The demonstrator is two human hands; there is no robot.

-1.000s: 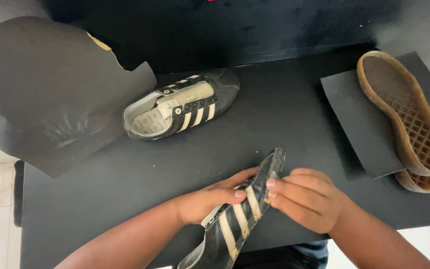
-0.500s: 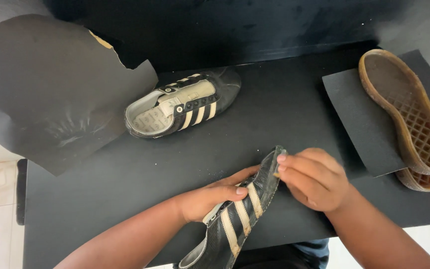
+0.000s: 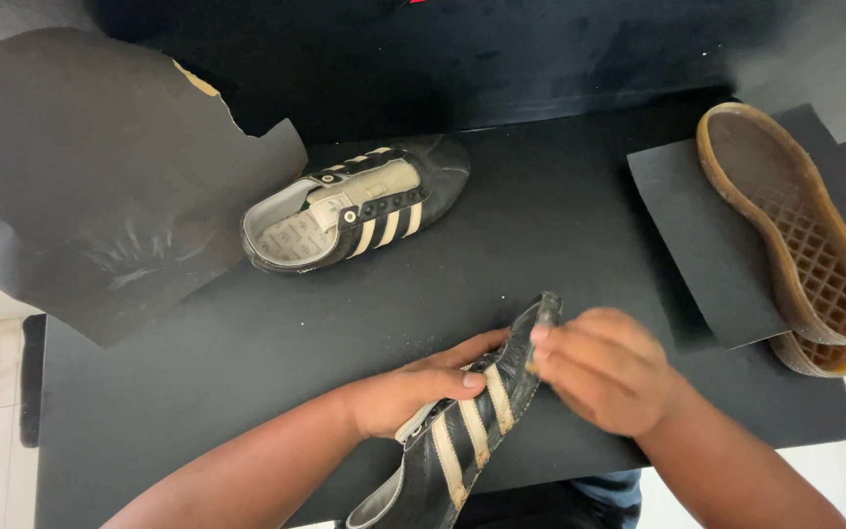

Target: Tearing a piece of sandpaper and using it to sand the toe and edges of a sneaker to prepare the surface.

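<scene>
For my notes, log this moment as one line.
left hand: holds striped shoe upper | right hand: at its toe end | second shoe upper, soles: apart on table

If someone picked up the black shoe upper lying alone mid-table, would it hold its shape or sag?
The striped shoe upper has no sole under it, so it would probably sag and feel light. Its open collar looks soft and likely to fold under a pinch. Lying flat on the black table, it seems unlikely to roll.

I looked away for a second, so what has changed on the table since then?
Little. The right hand slid slightly along the toe end of the striped shoe upper, and the left hand kept its grip. The other shoe, the soles and the dark sheets stayed put.
</scene>
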